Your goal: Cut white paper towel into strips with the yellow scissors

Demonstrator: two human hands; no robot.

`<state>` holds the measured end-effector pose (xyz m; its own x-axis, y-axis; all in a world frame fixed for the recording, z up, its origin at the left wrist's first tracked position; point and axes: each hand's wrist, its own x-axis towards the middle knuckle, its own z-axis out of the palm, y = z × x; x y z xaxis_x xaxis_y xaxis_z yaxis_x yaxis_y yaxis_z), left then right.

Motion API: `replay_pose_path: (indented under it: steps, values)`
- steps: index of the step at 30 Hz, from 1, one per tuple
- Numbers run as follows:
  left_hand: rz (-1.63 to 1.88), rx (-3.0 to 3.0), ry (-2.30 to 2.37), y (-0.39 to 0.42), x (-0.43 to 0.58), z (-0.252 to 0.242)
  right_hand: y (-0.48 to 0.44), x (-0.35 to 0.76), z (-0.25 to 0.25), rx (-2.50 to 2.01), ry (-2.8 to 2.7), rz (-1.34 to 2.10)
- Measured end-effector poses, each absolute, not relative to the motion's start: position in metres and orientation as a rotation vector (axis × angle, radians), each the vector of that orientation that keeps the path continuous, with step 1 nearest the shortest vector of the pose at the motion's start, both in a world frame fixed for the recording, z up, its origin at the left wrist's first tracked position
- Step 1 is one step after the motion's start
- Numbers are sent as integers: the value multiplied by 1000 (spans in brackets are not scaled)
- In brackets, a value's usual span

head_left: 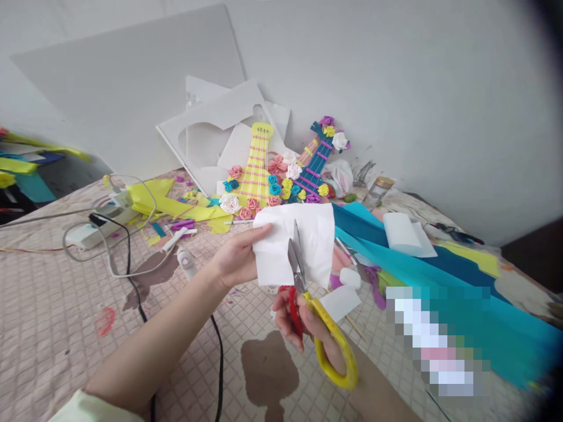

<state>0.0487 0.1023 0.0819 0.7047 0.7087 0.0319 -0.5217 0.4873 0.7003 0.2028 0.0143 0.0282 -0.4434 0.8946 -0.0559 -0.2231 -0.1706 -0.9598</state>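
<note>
My left hand [235, 258] pinches a white sheet of paper [314, 237] by its left edge and holds it up above the table. My right hand [303, 322] grips scissors [328, 334] with red and yellow handles. Their metal blades point up into the lower edge of the white sheet, near its middle. Behind the sheet, two paper guitars stand against the wall: a yellow guitar [257, 170] and a blue guitar [314, 164], both trimmed with small paper roses.
Teal paper sheets [440, 269] lie at the right, yellow paper strips [167, 202] at the left. A power strip [94, 231] with cables, a glue gun [187, 261], white foam boards [220, 135], a glass jar [378, 190] and a folded white sheet [402, 231] crowd the pink quilted surface [53, 328].
</note>
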Motion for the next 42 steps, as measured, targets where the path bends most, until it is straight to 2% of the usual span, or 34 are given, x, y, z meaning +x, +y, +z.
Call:
replay_pose_path:
  steps: [7, 18, 42]
  values:
    - [886, 916, 389, 98, 49, 85, 18, 201, 24, -953, -1252, 1643]
    - [876, 1069, 554, 90, 51, 84, 21, 201, 23, -995, -1245, 1544]
    - [831, 1031, 489, 91, 52, 79, 17, 198, 22, -1126, -1289, 1396]
